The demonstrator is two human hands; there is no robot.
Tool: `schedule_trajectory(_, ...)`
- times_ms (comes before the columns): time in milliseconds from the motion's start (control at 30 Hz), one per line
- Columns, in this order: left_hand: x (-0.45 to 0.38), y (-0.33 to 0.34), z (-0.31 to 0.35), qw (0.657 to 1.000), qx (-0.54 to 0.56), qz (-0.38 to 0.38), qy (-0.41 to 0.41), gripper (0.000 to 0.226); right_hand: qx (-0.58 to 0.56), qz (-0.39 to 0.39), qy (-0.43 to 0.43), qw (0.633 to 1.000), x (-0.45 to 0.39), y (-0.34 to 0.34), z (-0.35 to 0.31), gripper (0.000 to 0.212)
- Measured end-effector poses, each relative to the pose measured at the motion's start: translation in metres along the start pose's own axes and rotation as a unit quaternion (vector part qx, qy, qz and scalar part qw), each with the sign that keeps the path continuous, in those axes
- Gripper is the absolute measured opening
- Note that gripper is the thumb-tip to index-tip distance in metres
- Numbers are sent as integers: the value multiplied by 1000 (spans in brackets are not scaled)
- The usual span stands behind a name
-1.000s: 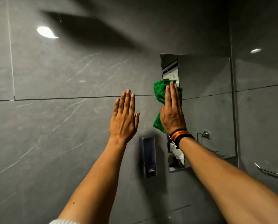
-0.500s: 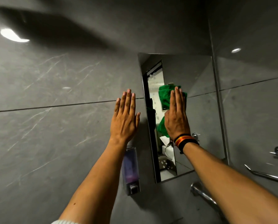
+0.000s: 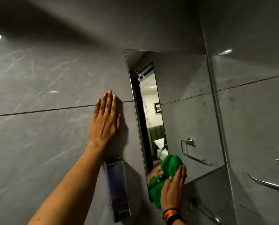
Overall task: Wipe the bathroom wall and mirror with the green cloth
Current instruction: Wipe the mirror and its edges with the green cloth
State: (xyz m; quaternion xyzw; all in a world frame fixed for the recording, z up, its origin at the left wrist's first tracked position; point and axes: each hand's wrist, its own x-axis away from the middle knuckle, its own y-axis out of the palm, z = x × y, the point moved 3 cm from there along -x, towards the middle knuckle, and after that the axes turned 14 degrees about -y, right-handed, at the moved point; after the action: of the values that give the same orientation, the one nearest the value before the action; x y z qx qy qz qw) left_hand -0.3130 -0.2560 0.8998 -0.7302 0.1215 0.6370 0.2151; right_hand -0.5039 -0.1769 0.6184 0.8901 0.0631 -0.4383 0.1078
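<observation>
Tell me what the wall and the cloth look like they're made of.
The wall looks like large grey stone-look tiles, probably polished porcelain or marble: pale veining, grout lines, glossy light reflections. The green cloth looks like soft microfibre or terry, fuzzy and bunched under the right hand.

One head-worn wide-angle view, facing a grey tiled wall (image 3: pixel 43 143) at arm's reach, tilted slightly upward, mirror (image 3: pixel 184 98) right of centre, both forearms entering from the bottom edge, corner with the side wall at right.
</observation>
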Motion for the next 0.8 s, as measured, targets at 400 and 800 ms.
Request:
schedule_trajectory(400,1,6,0,1000,-8,-7,7,70,73,-18,-74,994,-1,41,-11,68)
schedule_trajectory(800,4,8,1,1000,3,4,13,68,107,58,-205,971,-215,92,-186,70)
